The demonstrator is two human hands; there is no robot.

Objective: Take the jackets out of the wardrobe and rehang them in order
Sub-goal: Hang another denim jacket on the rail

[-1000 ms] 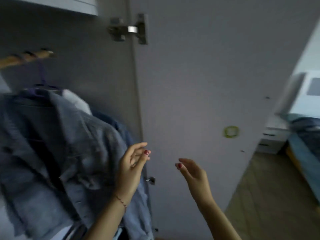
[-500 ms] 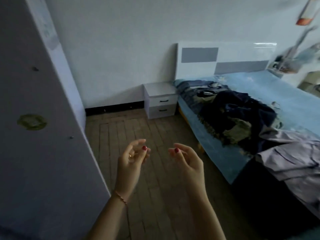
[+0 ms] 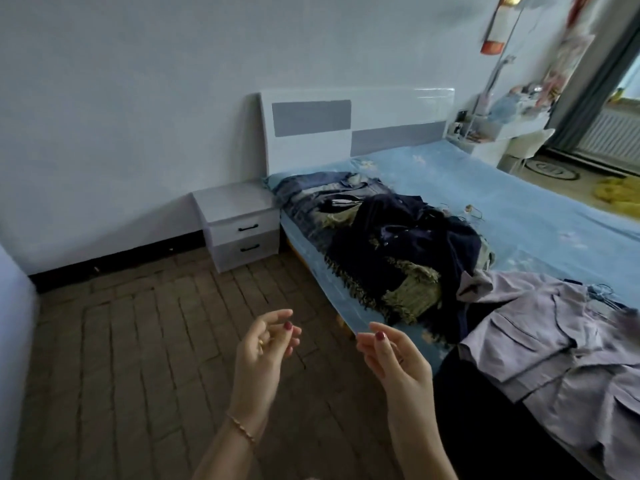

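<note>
Now both hands up, lower centre of frame, over the floor: left hand [image 3: 262,351] & right hand [image 3: 394,358] loosely curled, holding nothing. Jackets on the bed [image 3: 540,216] at right: dark jacket [image 3: 408,237] mid-frame, lilac jacket [image 3: 554,344] lower right, overlapping its edge.

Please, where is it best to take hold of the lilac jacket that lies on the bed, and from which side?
Probably the collar end of the lilac jacket, by the hanger, reached from the bed's near edge; it lies flat and crumpled, and both hands are free.
</note>
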